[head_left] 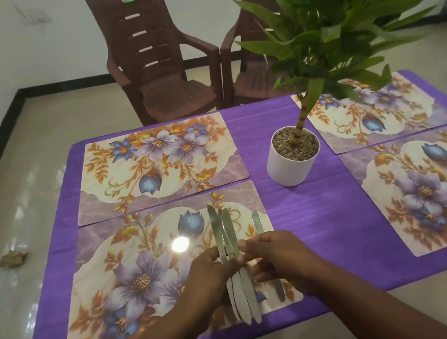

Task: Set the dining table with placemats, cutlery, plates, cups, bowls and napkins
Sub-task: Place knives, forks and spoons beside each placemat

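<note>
Several floral placemats lie on the purple table [304, 215]. Over the near left placemat [121, 271], my left hand [209, 276] grips a bundle of three steel table knives [228, 235], blades pointing away from me. My right hand [278, 254] hovers just right of the bundle, its fingertips touching the knives near their middle. A single knife [257, 222] lies on the right edge of this placemat, partly hidden under my right hand. Another placemat [157, 164] sits beyond, and two more [435, 195] [381, 108] lie on the right half.
A white pot with a tall green plant [293, 159] stands mid-table between the placemat pairs, its leaves spreading over the far right. Two brown plastic chairs [160, 62] stand beyond the far edge. A crumpled scrap [12, 257] lies on the shiny floor at left.
</note>
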